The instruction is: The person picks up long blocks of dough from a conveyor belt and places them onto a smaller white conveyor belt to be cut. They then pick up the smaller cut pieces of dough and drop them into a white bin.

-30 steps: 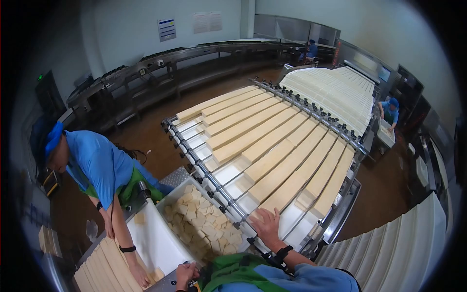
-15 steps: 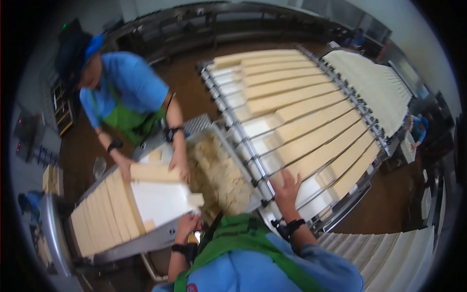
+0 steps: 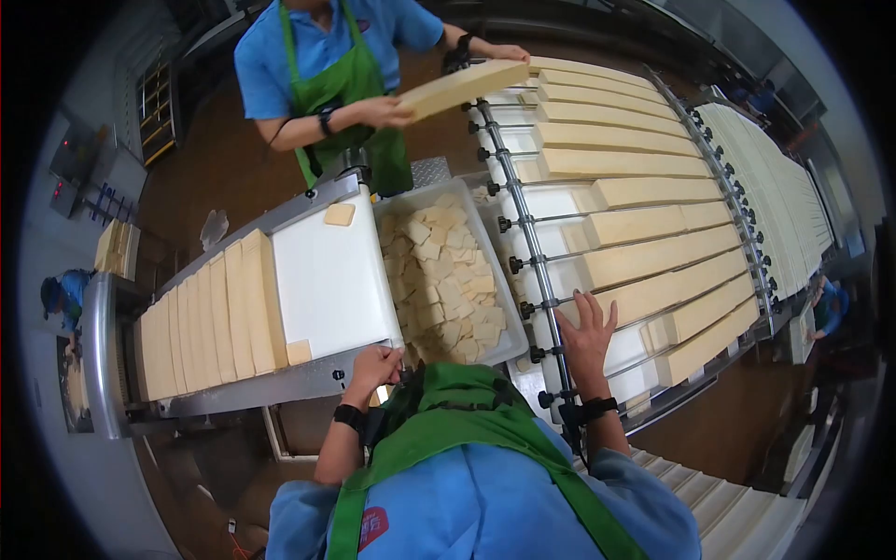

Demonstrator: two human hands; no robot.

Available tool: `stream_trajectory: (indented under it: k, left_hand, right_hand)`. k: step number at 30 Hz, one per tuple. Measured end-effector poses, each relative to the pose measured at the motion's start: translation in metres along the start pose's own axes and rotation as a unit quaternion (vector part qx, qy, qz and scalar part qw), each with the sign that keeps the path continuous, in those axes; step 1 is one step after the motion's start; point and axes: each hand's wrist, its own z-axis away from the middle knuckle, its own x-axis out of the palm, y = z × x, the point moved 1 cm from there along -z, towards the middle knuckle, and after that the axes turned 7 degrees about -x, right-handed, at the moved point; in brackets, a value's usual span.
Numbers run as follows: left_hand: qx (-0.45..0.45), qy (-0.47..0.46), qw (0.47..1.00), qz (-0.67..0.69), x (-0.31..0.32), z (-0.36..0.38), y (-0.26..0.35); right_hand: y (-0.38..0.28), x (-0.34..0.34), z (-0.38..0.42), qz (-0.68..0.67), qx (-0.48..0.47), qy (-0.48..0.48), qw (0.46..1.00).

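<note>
Right hand (image 3: pixel 586 343) is hanging wide open, gripping nothing, by rail (image 3: pixel 528 233) and slabs (image 3: pixel 663 287) lying in lanes; left hand (image 3: pixel 375 366) is curling at belt (image 3: pixel 322 280) corner, grip unclear. Any slab advancing could be pinching fingers against rail.

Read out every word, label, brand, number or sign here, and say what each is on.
No text can be read.
Red badge on the wearer's blue shirt: pale marks, too blurred to read.
Small patch on the co-worker's shirt: too small to read.
</note>
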Motion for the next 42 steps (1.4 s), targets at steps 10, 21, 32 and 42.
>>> stream_trajectory:
  k: [10, 21, 32, 42]
  left_hand:
    - [-0.011, -0.005, 1.000, 0.025, 0.002, -0.011, -0.008]
    - [0.051, -0.085, 0.965, 0.245, -0.014, 0.003, -0.044]
    - [-0.089, 0.599, 0.781, 0.154, -0.091, 0.039, -0.146]
    - [-0.057, 0.499, 0.845, 0.181, -0.135, 0.032, -0.114]
  right_hand:
    - [-0.003, 0.001, -0.002, 0.013, 0.003, -0.006, 1.000]
    - [0.017, 0.026, 0.005, -0.021, 0.091, -0.180, 0.979]
    - [-0.184, 0.087, -0.156, -0.282, -0.102, -0.131, 0.945]
    - [-0.463, 0.223, -0.361, -0.341, -0.304, -0.107, 0.883]
